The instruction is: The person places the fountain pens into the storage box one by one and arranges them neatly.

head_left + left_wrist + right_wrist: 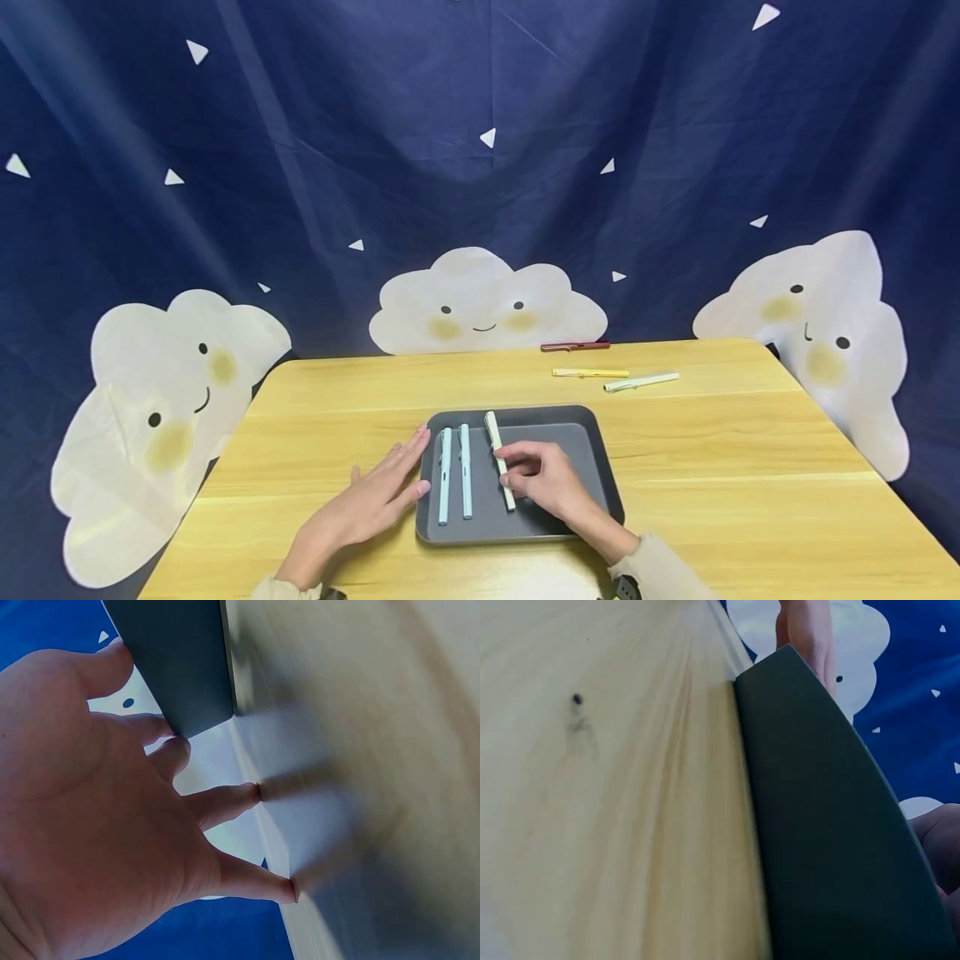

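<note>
A dark grey tray (555, 533) lies on the wooden table. Two light blue pens, a left one (445, 479) and a right one (466, 475), rest side by side along its left part. My right hand (547, 479) pinches a cream-white pen (492, 429) between thumb and fingers over the tray's middle, its clip end pointing away. Against the tray's left wall, my left hand (375, 496) rests with its fingers straight and spread. In the left wrist view that hand (135, 802) touches the tray's side (184, 667). The right wrist view shows mostly the tray's outer wall (825, 825).
Behind the tray to the right lie a yellow pen (592, 373) and a pale green-white pen (645, 382). A dark red pen (576, 346) lies at the table's far edge. A dark blue curtain (420, 167) with cloud prints hangs behind the table (720, 483).
</note>
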Demonstrator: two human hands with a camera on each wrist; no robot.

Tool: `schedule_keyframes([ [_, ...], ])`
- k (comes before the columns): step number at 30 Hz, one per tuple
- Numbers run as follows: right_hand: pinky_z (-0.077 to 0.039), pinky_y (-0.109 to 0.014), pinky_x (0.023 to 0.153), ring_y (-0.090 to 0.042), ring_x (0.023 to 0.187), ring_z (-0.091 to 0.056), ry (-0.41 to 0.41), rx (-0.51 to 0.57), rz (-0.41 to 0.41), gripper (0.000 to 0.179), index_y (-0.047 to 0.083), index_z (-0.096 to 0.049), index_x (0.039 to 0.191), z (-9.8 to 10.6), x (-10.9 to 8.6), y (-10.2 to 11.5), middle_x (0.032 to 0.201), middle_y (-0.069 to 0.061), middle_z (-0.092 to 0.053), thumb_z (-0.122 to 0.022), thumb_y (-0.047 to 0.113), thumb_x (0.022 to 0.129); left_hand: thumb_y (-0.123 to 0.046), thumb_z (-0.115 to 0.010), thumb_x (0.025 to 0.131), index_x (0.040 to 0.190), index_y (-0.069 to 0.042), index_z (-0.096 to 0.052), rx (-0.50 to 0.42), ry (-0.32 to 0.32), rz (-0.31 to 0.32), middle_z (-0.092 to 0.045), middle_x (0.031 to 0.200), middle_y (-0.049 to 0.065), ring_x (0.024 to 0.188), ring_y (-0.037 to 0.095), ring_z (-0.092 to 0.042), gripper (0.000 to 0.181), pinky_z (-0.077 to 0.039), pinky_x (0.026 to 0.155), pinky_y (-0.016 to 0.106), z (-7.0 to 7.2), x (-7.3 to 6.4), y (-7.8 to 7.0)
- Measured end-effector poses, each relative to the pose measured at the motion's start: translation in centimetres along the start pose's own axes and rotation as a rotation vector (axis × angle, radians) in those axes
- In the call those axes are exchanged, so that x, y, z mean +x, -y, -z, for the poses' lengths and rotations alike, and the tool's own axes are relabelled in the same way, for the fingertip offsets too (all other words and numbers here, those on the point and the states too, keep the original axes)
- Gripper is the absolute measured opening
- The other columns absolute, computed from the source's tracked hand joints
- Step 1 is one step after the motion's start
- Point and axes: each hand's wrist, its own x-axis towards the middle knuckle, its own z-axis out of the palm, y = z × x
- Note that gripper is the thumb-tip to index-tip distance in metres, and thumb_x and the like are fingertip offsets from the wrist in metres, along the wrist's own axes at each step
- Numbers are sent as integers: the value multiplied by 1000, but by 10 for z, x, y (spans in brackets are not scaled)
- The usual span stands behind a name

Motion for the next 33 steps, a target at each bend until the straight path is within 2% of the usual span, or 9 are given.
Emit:
schedule_keyframes([
  [5,-58,-27,58,-23,71,-72,-17,-88,14,29,-4,-75,111,-1,2,3,89,-18,-76,-73,-10,83,-51,-44,108,167,-28,-11,-1,3,1,-10,171,-6,151,43,-23,71,-7,97,91,0,1,1],
  [10,-53,-22,58,-14,67,-68,-30,-297,67,28,2,-78,106,-3,4,6,77,-6,-74,-75,-8,80,-50,-44,108,167,-28,-11,-2,4,3,-10,171,-6,151,43,-23,71,-7,97,91,0,1,1],
  [13,-49,-21,61,-8,67,-65,-39,-422,104,28,4,-80,104,-6,5,7,74,1,-72,-76,-7,78,-50,-44,108,167,-28,-11,-4,5,3,-10,171,-6,151,43,-23,71,-7,97,91,0,1,1],
  [17,-48,-22,65,-5,69,-61,-39,-500,121,28,5,-80,102,-9,5,9,77,4,-68,-77,-6,78,-50,-44,108,167,-28,-11,-3,6,3,-10,171,-8,152,42,-23,71,-8,97,91,0,1,1],
  [25,-49,-23,66,-7,72,-61,-7,-507,141,27,5,-80,103,-10,4,11,90,-2,-66,-77,-7,78,-50,-44,108,167,-28,-11,-1,7,6,-9,171,-8,152,41,-22,71,-8,97,91,-1,1,1],
  [33,-50,-25,69,-5,71,-61,29,-516,168,26,1,-79,104,-13,4,13,93,-5,-65,-80,-6,79,-51,-43,108,166,-29,-11,-2,11,21,-9,170,-9,152,41,-22,70,-8,98,90,-1,1,1],
])
